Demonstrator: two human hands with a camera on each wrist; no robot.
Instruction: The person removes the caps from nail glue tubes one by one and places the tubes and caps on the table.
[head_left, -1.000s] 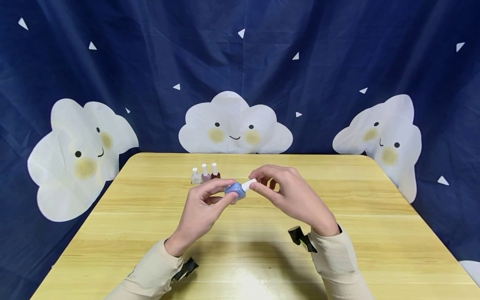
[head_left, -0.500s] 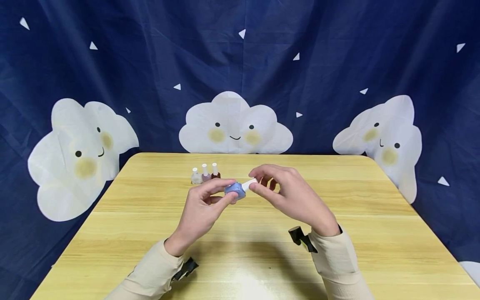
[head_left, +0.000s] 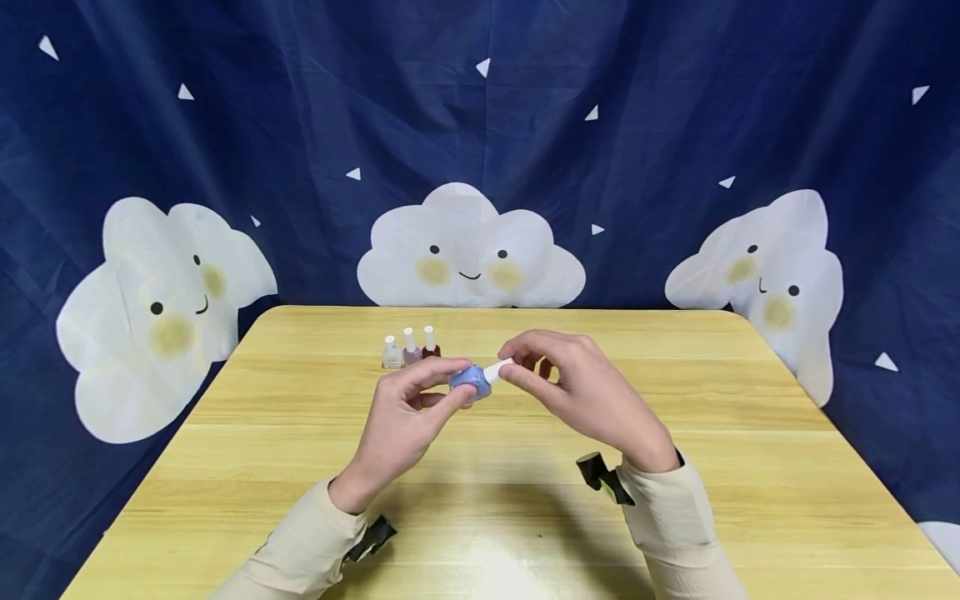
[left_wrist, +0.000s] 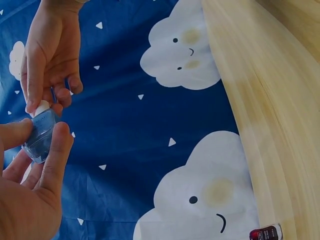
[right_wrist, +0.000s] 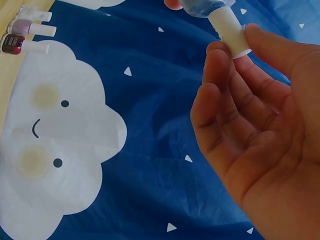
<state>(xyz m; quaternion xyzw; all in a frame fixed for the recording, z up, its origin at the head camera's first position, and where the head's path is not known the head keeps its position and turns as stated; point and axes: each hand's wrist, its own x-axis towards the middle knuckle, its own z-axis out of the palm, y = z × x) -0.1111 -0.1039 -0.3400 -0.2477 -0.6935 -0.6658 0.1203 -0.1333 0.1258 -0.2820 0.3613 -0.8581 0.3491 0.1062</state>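
Note:
A blue nail polish bottle is held above the table, tilted so its white cap points right and slightly up. My left hand grips the glass body between thumb and fingers. My right hand pinches the white cap with thumb and forefinger, its other fingers curled loosely below. In the right wrist view the cap sits against the neck of the bottle. The left wrist view shows the blue glass between the left thumb and fingers.
Behind the left hand, three more white-capped nail polish bottles stand in a row on the wooden table: a clear one, a lilac one and a dark red one. A blue cloud-print curtain hangs past the table's far edge.

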